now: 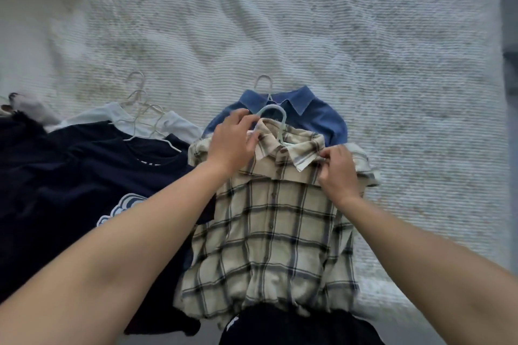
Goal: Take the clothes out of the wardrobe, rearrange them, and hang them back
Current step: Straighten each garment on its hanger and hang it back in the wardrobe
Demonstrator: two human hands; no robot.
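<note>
- Plaid shirt [269,221] lies front-up on the bed [364,36], collar away from the person, overlapping the lower part of a blue denim shirt [316,115] that lies beneath it.
- A pale green hanger [276,117] sits in the plaid shirt's neck; its hook rises above the collar. The denim shirt has its own light wire hanger [263,84].
- Left hand [232,143]: fingers curled at the left side of the collar, close under the hook. It pinches the collar cloth; whether it also touches the hanger cannot be told.
- Right hand [337,171]: fingertips pinched on the right collar point and shoulder seam.
- Handling, judged: the fabric looks thin, light and limp. It creases at the hem and would sag if lifted by the cloth alone. Not fragile and not slippery, though it could slide off a smooth hanger arm if tilted.
- Best hold, judged: the hanger at the base of its hook carries the load; the shoulders or collar serve only for squaring up.
- To the left, a navy T-shirt [92,176] and a white garment [173,123] lie on wire hangers [140,109], just beside the plaid shirt.
- A dark garment [294,325] lies at the near edge of the view.
</note>
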